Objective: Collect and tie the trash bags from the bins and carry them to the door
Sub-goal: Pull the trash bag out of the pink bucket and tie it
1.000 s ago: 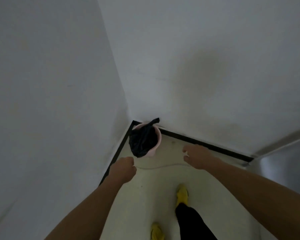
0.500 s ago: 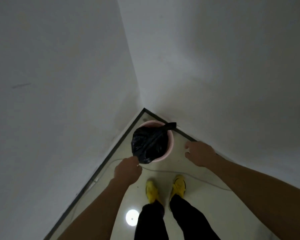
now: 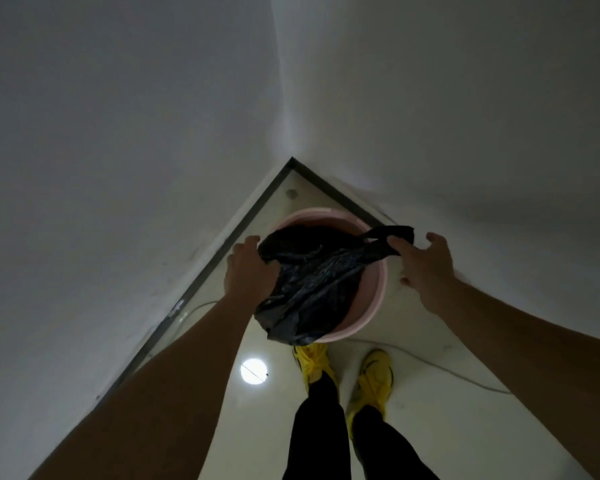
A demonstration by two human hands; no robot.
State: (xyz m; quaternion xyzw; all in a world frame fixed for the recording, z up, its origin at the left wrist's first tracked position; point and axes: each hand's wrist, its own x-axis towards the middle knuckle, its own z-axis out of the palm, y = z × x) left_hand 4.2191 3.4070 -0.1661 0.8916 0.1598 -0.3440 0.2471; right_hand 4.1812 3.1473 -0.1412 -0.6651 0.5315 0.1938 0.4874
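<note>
Pink bin point(image 3: 373, 306) stood in far corner w/ black trash bag point(image 3: 312, 289) draped over its near rim. Left hand point(image 3: 248, 271) gripped bag's left edge; right hand point(image 3: 426, 268), fingers spread wide, touched bag handle at right.

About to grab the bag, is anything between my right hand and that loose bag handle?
Nothing visible. The right hand is open beside the black bag's handle, fingertips at it. The left hand already touches the bag at the pink bin.
</note>
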